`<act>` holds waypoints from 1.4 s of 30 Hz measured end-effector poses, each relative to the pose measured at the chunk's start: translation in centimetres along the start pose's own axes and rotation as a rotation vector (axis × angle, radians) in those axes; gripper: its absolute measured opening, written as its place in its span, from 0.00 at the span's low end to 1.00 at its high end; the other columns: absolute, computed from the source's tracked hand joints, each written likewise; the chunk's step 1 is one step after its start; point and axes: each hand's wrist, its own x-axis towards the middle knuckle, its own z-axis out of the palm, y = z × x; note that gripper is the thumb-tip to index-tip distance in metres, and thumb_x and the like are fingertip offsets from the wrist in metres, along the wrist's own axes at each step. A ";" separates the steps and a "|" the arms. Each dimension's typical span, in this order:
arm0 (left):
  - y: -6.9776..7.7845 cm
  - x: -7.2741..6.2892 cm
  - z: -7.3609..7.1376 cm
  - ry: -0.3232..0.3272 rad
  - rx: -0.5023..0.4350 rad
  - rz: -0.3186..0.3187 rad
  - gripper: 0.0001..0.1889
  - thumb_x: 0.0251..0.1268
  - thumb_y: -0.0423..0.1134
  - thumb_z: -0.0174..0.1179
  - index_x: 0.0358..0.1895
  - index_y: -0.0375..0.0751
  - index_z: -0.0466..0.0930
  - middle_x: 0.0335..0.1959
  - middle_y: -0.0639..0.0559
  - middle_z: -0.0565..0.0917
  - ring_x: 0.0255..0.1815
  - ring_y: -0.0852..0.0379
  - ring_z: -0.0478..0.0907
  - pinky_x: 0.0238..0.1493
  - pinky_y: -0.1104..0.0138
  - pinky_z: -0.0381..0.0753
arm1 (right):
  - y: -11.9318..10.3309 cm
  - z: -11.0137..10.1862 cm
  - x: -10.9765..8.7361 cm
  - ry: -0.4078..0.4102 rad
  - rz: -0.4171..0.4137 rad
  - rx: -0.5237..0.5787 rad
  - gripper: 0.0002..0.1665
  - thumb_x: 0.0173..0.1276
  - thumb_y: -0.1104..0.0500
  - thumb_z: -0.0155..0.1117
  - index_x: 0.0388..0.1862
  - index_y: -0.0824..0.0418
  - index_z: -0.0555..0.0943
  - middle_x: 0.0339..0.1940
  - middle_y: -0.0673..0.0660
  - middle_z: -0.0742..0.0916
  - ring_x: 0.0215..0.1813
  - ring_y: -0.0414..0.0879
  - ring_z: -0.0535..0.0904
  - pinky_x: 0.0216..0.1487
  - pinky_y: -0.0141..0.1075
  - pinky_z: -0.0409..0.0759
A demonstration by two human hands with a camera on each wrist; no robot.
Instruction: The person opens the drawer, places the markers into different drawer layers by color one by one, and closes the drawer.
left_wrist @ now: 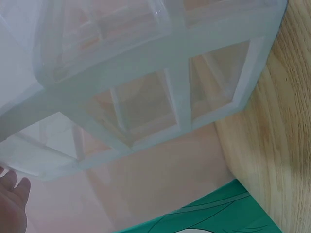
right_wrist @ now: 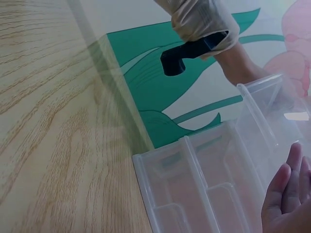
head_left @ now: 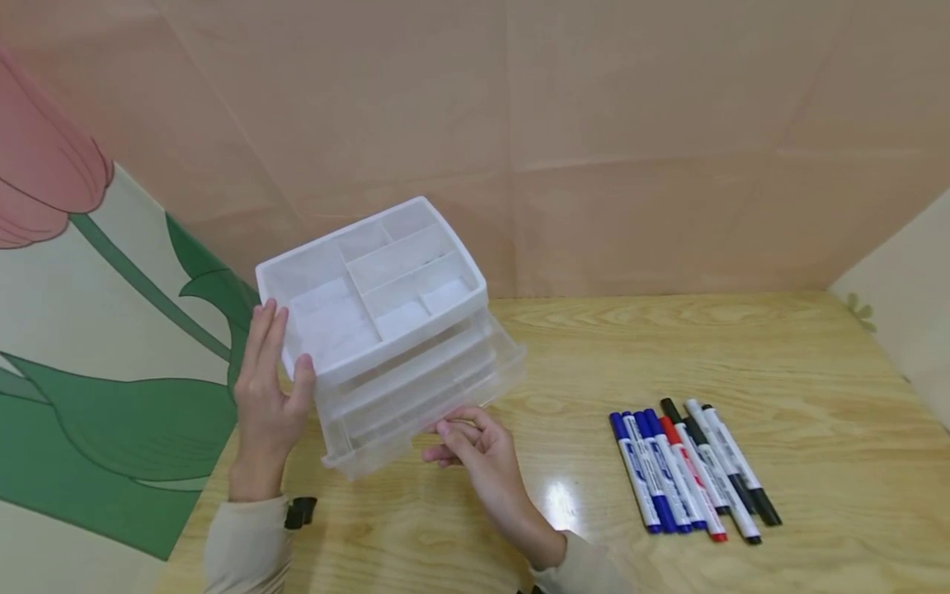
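A white storage box [head_left: 349, 355] has a divided open top and clear drawers beneath. It is turned at an angle near the table's left end. My left hand [head_left: 269, 384] rests against its left side, fingers straight along the wall and thumb at the front corner; its fingertips [left_wrist: 17, 187] show at the frame's edge in the left wrist view. A clear upper drawer [right_wrist: 265, 109] juts out in front of the lower drawers [right_wrist: 180, 179]. My right hand [head_left: 486, 458] touches the drawer's front lip with its fingers. In the right wrist view, those fingers lie fairly straight beside the drawer front.
Several markers [head_left: 693, 470] with blue, red and black caps lie side by side to the right on the wooden table [head_left: 564, 363]. A beige backdrop [head_left: 631, 165] stands behind. Left of the box is a panel with a painted tulip [head_left: 52, 157].
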 end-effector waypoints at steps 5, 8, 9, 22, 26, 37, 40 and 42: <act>0.0 0.0 0.2 0.015 -0.004 -0.008 0.28 0.62 0.37 0.51 0.66 0.30 0.73 0.71 0.37 0.71 0.76 0.40 0.64 0.76 0.67 0.59 | 0.0 0.0 -0.2 0.007 0.006 0.008 0.14 0.73 0.60 0.57 0.51 0.69 0.73 0.38 0.41 0.90 0.32 0.36 0.87 0.40 0.30 0.82; 0.0 0.0 0.3 0.024 -0.006 -0.009 0.28 0.62 0.37 0.51 0.65 0.30 0.73 0.71 0.37 0.72 0.75 0.38 0.64 0.76 0.67 0.58 | 0.0 0.0 -0.2 0.007 0.008 0.002 0.15 0.73 0.60 0.57 0.51 0.70 0.72 0.38 0.40 0.90 0.32 0.36 0.87 0.40 0.30 0.82; 0.0 -0.1 0.3 0.028 -0.009 -0.008 0.27 0.62 0.37 0.51 0.65 0.30 0.73 0.71 0.37 0.72 0.74 0.37 0.64 0.76 0.67 0.58 | 0.0 -0.1 -0.3 0.004 0.007 0.000 0.15 0.73 0.60 0.57 0.51 0.70 0.72 0.38 0.40 0.90 0.32 0.35 0.87 0.40 0.30 0.82; -0.1 -0.1 0.4 0.048 -0.024 -0.008 0.27 0.62 0.37 0.52 0.64 0.30 0.75 0.70 0.36 0.72 0.75 0.39 0.65 0.76 0.67 0.59 | 0.0 -0.3 -0.6 -0.022 -0.001 -0.003 0.18 0.74 0.61 0.56 0.53 0.75 0.70 0.38 0.39 0.90 0.33 0.35 0.86 0.40 0.29 0.82; -0.1 -0.1 0.4 0.047 -0.028 -0.006 0.27 0.62 0.37 0.52 0.64 0.29 0.75 0.70 0.36 0.72 0.75 0.40 0.64 0.76 0.67 0.59 | -0.2 -0.4 -0.7 -0.025 0.002 -0.001 0.20 0.73 0.60 0.57 0.53 0.77 0.70 0.41 0.44 0.90 0.36 0.36 0.87 0.40 0.30 0.82; -0.2 -0.1 0.4 0.034 -0.028 -0.022 0.27 0.61 0.38 0.52 0.64 0.30 0.75 0.71 0.37 0.71 0.75 0.40 0.64 0.75 0.66 0.59 | -0.8 -1.6 -1.4 -0.037 0.008 -0.084 0.22 0.74 0.60 0.56 0.58 0.75 0.71 0.55 0.76 0.82 0.40 0.38 0.87 0.46 0.34 0.83; -0.2 -0.1 0.4 0.033 -0.029 -0.020 0.27 0.62 0.38 0.52 0.64 0.30 0.75 0.71 0.37 0.71 0.76 0.40 0.64 0.75 0.65 0.59 | -0.9 -2.1 -1.6 -0.014 0.023 -0.109 0.21 0.73 0.60 0.57 0.58 0.73 0.73 0.54 0.72 0.83 0.40 0.40 0.87 0.46 0.36 0.83; -0.1 0.0 0.4 0.036 -0.029 -0.018 0.27 0.62 0.38 0.51 0.64 0.30 0.75 0.71 0.37 0.71 0.75 0.40 0.64 0.75 0.66 0.59 | -1.0 -2.6 -1.8 0.004 0.024 -0.122 0.20 0.72 0.60 0.58 0.57 0.72 0.74 0.53 0.69 0.85 0.40 0.41 0.87 0.46 0.36 0.83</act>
